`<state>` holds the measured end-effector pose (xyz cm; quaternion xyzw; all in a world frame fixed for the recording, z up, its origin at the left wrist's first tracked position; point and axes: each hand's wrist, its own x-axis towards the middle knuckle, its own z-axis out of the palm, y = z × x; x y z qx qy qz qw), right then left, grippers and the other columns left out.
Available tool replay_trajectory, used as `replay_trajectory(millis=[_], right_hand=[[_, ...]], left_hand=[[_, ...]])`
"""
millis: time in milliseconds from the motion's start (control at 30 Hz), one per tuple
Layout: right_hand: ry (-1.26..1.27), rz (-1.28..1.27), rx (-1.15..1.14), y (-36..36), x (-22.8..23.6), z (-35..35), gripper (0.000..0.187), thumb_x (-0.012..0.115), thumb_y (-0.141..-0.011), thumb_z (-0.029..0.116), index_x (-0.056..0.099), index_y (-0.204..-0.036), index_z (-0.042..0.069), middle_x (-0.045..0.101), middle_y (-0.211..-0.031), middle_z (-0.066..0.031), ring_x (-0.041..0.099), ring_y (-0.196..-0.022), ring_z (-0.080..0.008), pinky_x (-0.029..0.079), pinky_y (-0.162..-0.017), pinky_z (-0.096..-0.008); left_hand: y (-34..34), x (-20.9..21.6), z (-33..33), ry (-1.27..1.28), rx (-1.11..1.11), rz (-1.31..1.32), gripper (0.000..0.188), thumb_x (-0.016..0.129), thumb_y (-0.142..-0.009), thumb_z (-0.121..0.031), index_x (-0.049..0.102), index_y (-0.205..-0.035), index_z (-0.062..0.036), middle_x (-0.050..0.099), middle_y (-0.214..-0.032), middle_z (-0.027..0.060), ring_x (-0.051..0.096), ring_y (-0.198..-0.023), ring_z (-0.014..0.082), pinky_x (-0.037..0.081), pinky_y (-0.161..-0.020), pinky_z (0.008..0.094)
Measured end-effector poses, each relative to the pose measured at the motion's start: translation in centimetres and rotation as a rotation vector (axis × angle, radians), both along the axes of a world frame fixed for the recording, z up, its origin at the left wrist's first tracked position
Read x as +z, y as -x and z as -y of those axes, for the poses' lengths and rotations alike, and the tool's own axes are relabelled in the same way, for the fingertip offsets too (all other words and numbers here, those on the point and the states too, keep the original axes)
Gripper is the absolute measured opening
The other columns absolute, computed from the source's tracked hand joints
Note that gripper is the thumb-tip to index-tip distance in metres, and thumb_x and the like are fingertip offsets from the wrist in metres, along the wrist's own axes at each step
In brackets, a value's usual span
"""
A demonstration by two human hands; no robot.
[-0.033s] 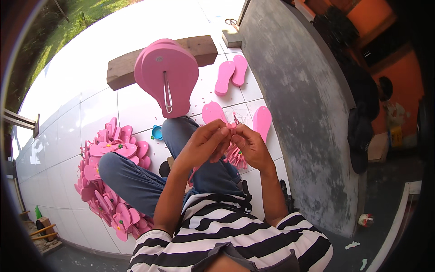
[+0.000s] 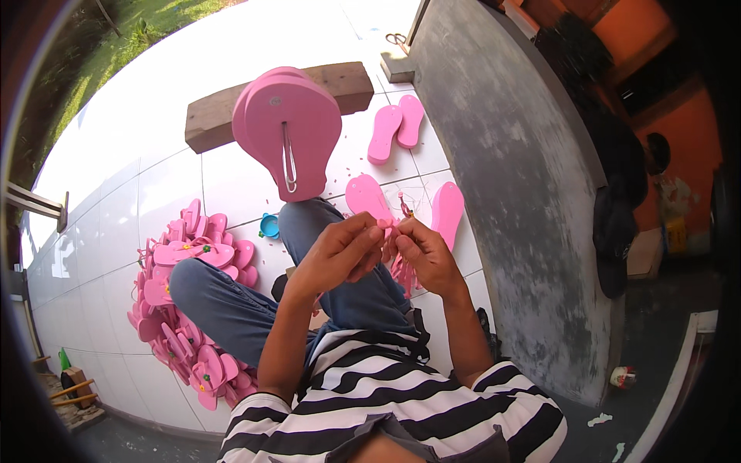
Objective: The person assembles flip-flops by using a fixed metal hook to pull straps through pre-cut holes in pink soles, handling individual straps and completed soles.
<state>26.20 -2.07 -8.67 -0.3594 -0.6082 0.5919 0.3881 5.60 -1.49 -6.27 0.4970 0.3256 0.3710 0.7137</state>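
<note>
A pink flip-flop strap (image 2: 388, 227) is pinched between the fingertips of my left hand (image 2: 345, 248) and my right hand (image 2: 429, 259), above my bent knee. Both hands are closed, and parts of the strap are hidden behind the fingers. Below the right hand hangs or lies a bunch of pink straps (image 2: 404, 272); whether it touches the held one I cannot tell. Just beyond the hands lie a pink sole (image 2: 366, 194) and another pink sole (image 2: 446, 212). Between them is a small strap piece (image 2: 405, 205) with dark and coloured bits.
A pink sole-shaped board (image 2: 287, 127) with a metal clip leans on a wooden beam (image 2: 208, 122). Pink flip-flops (image 2: 181, 339) are heaped at the left. A blue dish (image 2: 269, 225) stands by my knee. Stacked soles (image 2: 384, 133) lie near a grey wall (image 2: 509, 193).
My fingertips have shifted slightly on the strap, and more of it shows between them. The pink bunch below the right hand looks a little different in shape.
</note>
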Motion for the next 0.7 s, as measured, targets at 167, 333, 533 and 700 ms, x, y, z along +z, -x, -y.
replay_trajectory(millis=[167, 333, 533, 700], right_hand=[[0.071, 0.317, 0.395, 1.5, 2.3, 3.3, 0.023, 0.051, -0.103, 0.025, 0.058, -0.101, 0.004, 0.059, -0.073, -0.0076, 0.056, -0.061, -0.0178, 0.043, -0.057, -0.0332], [-0.078, 0.426, 0.750, 2.1, 2.8, 5.3, 0.026, 0.047, -0.103, 0.030, 0.058, -0.102, 0.006, 0.059, -0.073, -0.0160, 0.060, -0.069, -0.0370, 0.045, -0.064, -0.0437], [-0.117, 0.361, 0.748, 2.4, 4.2, 4.7, 0.025, 0.049, -0.102, 0.027, 0.059, -0.094, 0.005, 0.056, -0.068, -0.0145, 0.058, -0.064, -0.0342, 0.044, -0.061, -0.0412], [-0.004, 0.430, 0.212, -4.9, 6.1, 3.4, 0.022, 0.056, -0.099, 0.021, 0.066, -0.094, 0.002, 0.051, -0.059, -0.0007, 0.047, -0.055, -0.0072, 0.038, -0.053, -0.0264]], left_hand=[[6.6, -1.8, 5.4, -0.168, -0.153, -0.350, 0.027, 0.052, -0.103, -0.026, 0.061, -0.094, -0.0024, 0.053, -0.063, 0.0026, 0.047, -0.054, 0.0123, 0.037, -0.051, 0.0297], [9.7, -0.1, 8.7, -0.330, -0.443, -0.536, 0.025, 0.055, -0.099, -0.028, 0.064, -0.097, -0.0040, 0.056, -0.069, 0.0131, 0.056, -0.060, 0.0306, 0.043, -0.056, 0.0385], [11.3, 2.5, 8.8, -0.430, -0.383, -0.561, 0.024, 0.056, -0.099, -0.026, 0.064, -0.092, -0.0041, 0.057, -0.068, 0.0155, 0.054, -0.061, 0.0347, 0.044, -0.056, 0.0404], [22.3, 1.4, 11.2, -0.066, 0.586, -0.200, 0.030, 0.043, -0.105, -0.023, 0.051, -0.082, -0.0053, 0.049, -0.066, 0.0008, 0.043, -0.057, 0.0081, 0.032, -0.051, 0.0256]])
